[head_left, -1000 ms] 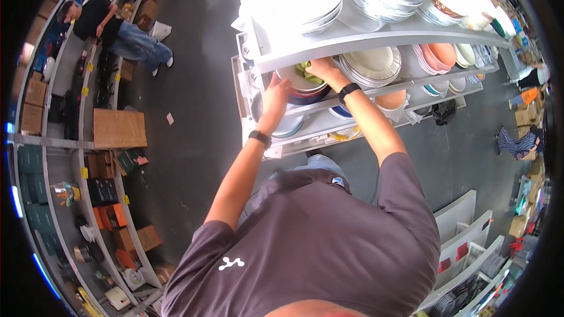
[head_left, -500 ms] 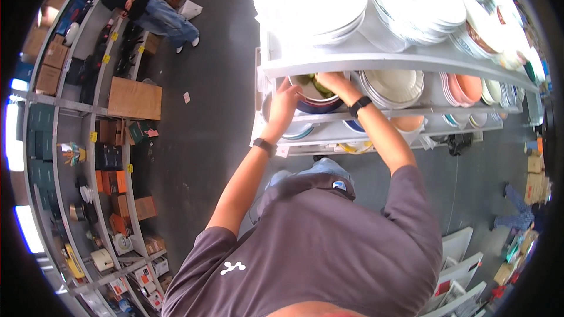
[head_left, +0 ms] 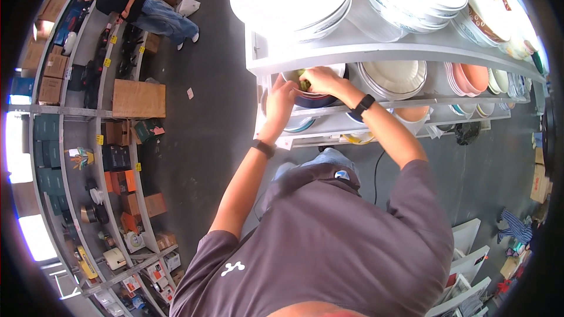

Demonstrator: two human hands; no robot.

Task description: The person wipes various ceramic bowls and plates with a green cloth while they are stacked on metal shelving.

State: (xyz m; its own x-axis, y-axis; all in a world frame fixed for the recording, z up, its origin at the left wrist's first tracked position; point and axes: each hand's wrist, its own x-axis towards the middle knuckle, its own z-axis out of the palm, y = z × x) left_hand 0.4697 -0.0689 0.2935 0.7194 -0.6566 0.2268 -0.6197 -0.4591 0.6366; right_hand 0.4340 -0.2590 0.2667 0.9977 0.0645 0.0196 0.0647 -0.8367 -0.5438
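Observation:
On the middle shelf sits a dark blue bowl (head_left: 317,101) with a white inside, part of a stack. My left hand (head_left: 281,98) grips its left rim, thumb toward the inside. Within the bowl, my right hand (head_left: 323,80) has its fingers closed on a crumpled yellow-green thing (head_left: 304,80); its kind is hard to make out. The shelf above hides part of the bowl's far side. To the right of the bowl stands a stack of cream fluted dishes (head_left: 393,79).
Stacked white plates (head_left: 294,0) load the upper shelf (head_left: 376,53) above my hands. Pink bowls (head_left: 470,77) stand farther right. Storage racks (head_left: 97,111) with boxes line the left side, where another person (head_left: 141,12) stands. White panels (head_left: 470,258) lean at lower right.
My right hand has shifted slightly left within the bowl, covering more of the yellow-green thing. My left hand stays at the rim. The view has shifted a little.

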